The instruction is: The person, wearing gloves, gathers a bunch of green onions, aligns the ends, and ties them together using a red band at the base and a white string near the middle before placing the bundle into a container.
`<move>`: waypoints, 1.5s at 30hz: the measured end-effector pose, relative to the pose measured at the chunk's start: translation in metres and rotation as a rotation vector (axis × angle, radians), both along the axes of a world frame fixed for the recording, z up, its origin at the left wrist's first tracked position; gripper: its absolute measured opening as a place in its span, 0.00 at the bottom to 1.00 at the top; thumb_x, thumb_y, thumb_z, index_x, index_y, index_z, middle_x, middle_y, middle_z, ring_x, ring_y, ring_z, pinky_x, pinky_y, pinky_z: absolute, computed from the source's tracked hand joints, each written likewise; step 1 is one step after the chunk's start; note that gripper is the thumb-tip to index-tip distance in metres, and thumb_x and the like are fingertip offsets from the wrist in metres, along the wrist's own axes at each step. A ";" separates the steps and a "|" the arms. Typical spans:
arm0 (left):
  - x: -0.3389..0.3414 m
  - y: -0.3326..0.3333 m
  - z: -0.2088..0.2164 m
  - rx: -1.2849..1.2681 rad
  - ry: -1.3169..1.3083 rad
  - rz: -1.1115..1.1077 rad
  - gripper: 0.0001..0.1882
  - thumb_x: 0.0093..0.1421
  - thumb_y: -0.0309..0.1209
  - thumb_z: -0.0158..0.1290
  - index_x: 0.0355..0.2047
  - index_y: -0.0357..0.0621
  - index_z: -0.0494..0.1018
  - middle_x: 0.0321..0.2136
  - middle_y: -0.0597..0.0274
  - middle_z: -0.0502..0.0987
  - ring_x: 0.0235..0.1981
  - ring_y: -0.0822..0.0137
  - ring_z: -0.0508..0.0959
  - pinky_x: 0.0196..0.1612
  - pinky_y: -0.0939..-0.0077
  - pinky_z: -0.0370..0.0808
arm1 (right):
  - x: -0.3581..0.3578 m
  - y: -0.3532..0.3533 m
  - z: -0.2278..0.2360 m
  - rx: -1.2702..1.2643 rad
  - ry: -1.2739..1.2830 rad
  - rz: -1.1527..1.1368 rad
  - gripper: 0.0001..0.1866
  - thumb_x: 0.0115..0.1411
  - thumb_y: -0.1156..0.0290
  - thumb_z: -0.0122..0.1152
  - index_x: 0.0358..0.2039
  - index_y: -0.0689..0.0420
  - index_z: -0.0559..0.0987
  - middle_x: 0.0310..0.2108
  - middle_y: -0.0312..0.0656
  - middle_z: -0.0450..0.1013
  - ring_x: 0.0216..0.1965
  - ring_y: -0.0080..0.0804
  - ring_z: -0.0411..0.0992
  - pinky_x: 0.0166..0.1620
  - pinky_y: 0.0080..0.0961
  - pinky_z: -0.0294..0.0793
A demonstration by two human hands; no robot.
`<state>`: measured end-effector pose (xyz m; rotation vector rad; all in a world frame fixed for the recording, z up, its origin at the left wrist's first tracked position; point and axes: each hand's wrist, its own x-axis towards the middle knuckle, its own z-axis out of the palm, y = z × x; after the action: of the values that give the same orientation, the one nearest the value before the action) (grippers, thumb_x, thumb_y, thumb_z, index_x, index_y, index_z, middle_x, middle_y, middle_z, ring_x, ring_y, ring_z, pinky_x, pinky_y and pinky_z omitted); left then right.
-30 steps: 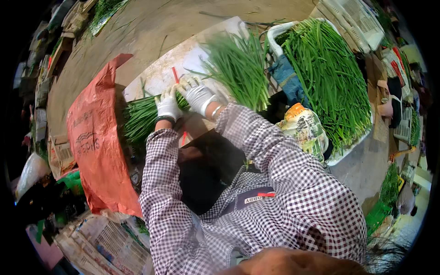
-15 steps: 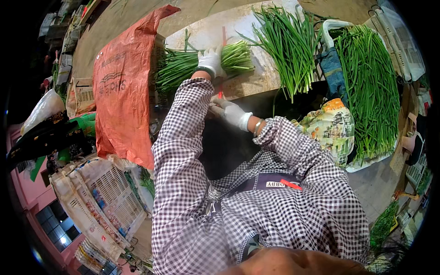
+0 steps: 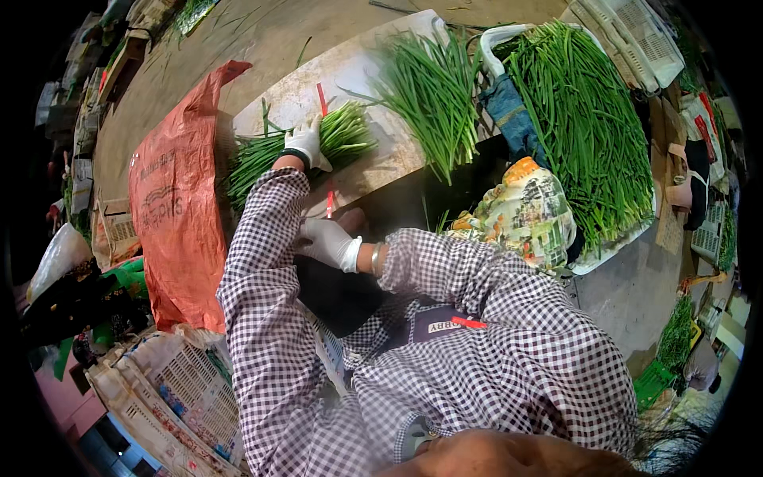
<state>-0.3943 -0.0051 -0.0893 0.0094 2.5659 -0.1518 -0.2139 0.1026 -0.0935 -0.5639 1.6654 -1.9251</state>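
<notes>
Chive bundle [image 3: 318, 143] lies under the left hand [image 3: 306, 143], on the board [image 3: 373, 159].

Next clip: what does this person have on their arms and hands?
Both forearms are covered by long sleeves in a small dark-and-white checked fabric. The left hand wears a thin white glove with a dark band at the wrist. The right hand wears a matching white glove, and a slim silver bracelet sits between the glove cuff and the sleeve end.

Matt white gloves [image 3: 308, 143] (thin cloth), glossy orange plastic sack [image 3: 176, 215]
</notes>
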 end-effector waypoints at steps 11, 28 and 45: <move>-0.001 -0.012 -0.010 0.066 0.080 -0.101 0.71 0.26 0.46 0.76 0.68 0.48 0.45 0.61 0.42 0.61 0.63 0.46 0.62 0.63 0.57 0.62 | -0.027 0.070 0.017 0.122 -1.073 0.285 0.10 0.60 0.59 0.64 0.35 0.51 0.82 0.28 0.32 0.78 0.25 0.20 0.74 0.24 0.18 0.69; 0.073 -0.030 0.080 0.231 0.341 -0.166 0.46 0.42 0.37 0.68 0.62 0.50 0.62 0.64 0.47 0.59 0.65 0.47 0.58 0.65 0.57 0.58 | -0.020 0.047 0.006 0.228 0.296 0.104 0.11 0.56 0.72 0.60 0.40 0.52 0.82 0.37 0.47 0.78 0.38 0.47 0.76 0.43 0.37 0.75; 0.231 -0.012 0.088 0.988 0.377 0.393 0.05 0.64 0.29 0.50 0.37 0.43 0.68 0.26 0.66 0.74 0.29 0.70 0.74 0.34 0.73 0.73 | -0.036 0.089 0.090 0.321 0.877 0.082 0.09 0.51 0.76 0.61 0.35 0.58 0.79 0.35 0.51 0.75 0.39 0.50 0.76 0.42 0.40 0.76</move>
<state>-0.1631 -0.0173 -0.0011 -0.1607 2.6589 1.3570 -0.2503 0.1912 -0.0034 -1.4452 2.3450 -1.3562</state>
